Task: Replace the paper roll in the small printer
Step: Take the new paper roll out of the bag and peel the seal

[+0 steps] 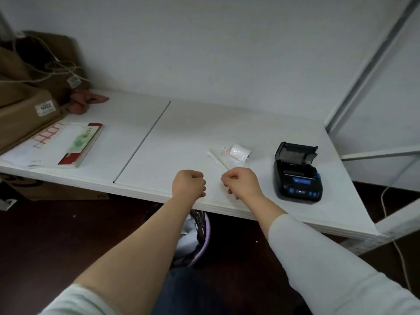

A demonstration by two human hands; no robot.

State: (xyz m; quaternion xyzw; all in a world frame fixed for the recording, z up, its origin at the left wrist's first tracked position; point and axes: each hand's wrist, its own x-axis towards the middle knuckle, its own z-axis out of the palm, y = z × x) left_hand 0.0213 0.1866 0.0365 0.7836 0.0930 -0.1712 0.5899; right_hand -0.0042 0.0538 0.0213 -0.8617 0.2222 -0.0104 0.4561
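Observation:
A small black printer (296, 176) with blue buttons stands on the white table (159, 142) at the right, its lid tipped up and open. Left of it lies a white paper roll (239, 152) inside a clear plastic bag (223, 155) with a red mark. My left hand (189, 183) hovers over the table's front edge as a closed fist. My right hand (242, 183) is beside it, fingers curled shut, just in front of the bag. I see nothing held in either hand.
Cardboard boxes (25, 112) and tangled cables (52, 71) crowd the far left. A red-edged booklet (81, 144) and papers lie near them, with a pinkish cloth (87, 101) behind. A metal shelf frame (372, 71) rises at the right. A purple bin (197, 239) sits under the table.

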